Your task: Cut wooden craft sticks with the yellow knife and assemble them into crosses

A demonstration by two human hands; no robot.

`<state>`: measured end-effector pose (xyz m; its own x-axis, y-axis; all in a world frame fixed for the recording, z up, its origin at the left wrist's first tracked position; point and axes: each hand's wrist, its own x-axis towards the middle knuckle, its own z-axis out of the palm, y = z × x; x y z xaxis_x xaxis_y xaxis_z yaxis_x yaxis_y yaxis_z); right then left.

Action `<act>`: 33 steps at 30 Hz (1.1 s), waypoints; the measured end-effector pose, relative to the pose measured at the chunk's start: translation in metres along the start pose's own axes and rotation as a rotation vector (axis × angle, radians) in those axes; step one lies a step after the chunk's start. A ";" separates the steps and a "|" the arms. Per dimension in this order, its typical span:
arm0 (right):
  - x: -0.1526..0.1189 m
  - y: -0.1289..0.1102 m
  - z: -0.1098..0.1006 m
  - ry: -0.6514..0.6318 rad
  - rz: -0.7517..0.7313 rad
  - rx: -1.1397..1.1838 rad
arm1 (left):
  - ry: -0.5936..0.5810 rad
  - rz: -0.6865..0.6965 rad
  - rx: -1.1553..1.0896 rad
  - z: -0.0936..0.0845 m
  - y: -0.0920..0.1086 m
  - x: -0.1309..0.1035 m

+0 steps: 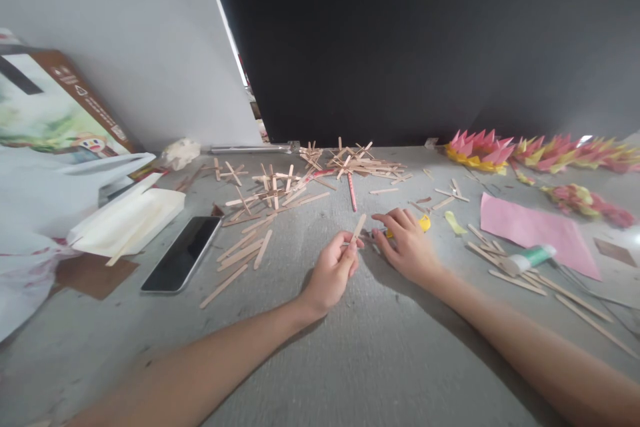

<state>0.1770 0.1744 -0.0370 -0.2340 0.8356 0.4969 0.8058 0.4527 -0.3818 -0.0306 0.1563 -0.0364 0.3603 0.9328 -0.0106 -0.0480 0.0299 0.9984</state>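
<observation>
My left hand [334,270] is closed around a wooden craft stick [359,228], pinched by the thumb and tilted up to the right. Just right of it, my right hand [407,243] is held low over the table with its index finger stretched out and its fingers apart. Beneath and behind that hand shows a yellow thing [425,223], mostly covered, so its kind is unclear. Beyond both hands lies a heap of craft sticks [370,165], some joined into crossed shapes. A red patterned pencil-like stick [352,192] leans out of the heap.
Loose craft sticks [241,255] and a phone [183,255] lie to the left, by a white tray [165,203] and a plastic bag [45,213]. On the right are pink paper [535,227], a glue stick [530,258] and folded-paper flowers [479,149]. A dark panel [425,47] stands behind.
</observation>
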 end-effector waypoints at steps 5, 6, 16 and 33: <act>-0.005 0.016 -0.003 -0.055 -0.013 -0.220 | 0.017 0.004 -0.046 0.000 -0.004 0.001; -0.006 0.019 -0.001 -0.056 0.005 -0.224 | 0.021 0.004 -0.054 0.000 -0.004 0.002; -0.005 0.023 0.005 0.010 -0.054 -0.193 | 0.023 -0.006 -0.064 0.000 -0.001 0.000; -0.008 -0.052 -0.017 -0.208 0.271 0.401 | 0.059 -0.051 -0.191 0.005 0.001 -0.004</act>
<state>0.1467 0.1389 -0.0080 -0.1816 0.9650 0.1894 0.5901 0.2610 -0.7640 -0.0274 0.1509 -0.0348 0.3120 0.9475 -0.0694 -0.2092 0.1397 0.9678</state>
